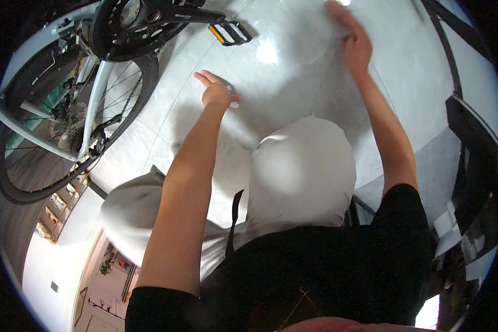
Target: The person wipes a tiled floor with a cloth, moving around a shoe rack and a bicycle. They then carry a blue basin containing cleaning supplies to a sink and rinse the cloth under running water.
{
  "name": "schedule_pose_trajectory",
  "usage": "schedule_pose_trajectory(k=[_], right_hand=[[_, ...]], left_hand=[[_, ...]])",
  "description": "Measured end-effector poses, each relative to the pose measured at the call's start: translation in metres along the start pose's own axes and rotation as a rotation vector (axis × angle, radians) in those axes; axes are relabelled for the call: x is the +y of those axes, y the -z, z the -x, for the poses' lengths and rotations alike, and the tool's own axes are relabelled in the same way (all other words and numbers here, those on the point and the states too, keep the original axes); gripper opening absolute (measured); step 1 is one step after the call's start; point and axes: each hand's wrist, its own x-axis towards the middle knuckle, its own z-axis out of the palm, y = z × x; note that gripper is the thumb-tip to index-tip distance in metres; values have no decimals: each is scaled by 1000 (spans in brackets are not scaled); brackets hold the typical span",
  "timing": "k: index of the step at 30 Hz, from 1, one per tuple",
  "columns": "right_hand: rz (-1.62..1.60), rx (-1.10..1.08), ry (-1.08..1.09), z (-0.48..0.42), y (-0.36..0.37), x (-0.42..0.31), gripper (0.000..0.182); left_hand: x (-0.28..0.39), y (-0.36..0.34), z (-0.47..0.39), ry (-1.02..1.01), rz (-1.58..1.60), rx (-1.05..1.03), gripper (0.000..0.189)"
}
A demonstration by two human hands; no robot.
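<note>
My left hand (216,93) is held out over the pale tiled floor, palm down, two fingers stretched forward. A small white thing (234,104) shows at its thumb; whether the hand grips it is hidden. To the right, my right hand (357,47) reaches forward over the floor, its fingers blurred and extended, with nothing visible in it. On the left is a bicycle with a pale frame (94,103), a black rear tyre (149,79), a chainring, a crank arm (186,16) and a black pedal with an orange reflector (231,33). The pedal is ahead of my left hand.
My bent knees in pale trousers (303,174) are close below my hands. Grey floor tiles (149,128) extend beneath the bicycle. Black furniture or frame parts (473,120) stand at the right edge. At lower left are a white wall (58,265) and a rack holding shoes (60,203).
</note>
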Motion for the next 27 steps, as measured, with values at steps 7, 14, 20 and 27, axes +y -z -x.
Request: schedule_pose_trajectory(k=[7, 14, 20, 27], right_hand=[[124, 541, 221, -54, -60, 13, 42], [-413, -486, 253, 187, -185, -131, 44], [-165, -982, 358, 303, -114, -177, 36], [-217, -275, -69, 247, -43, -145, 42]], left_hand=[[-6, -5, -8, -176, 74, 93, 157], [-48, 3, -20, -410, -182, 129, 140], [-85, 115, -45, -611, -416, 41, 61], [-78, 140, -52, -722, -731, 165, 53]])
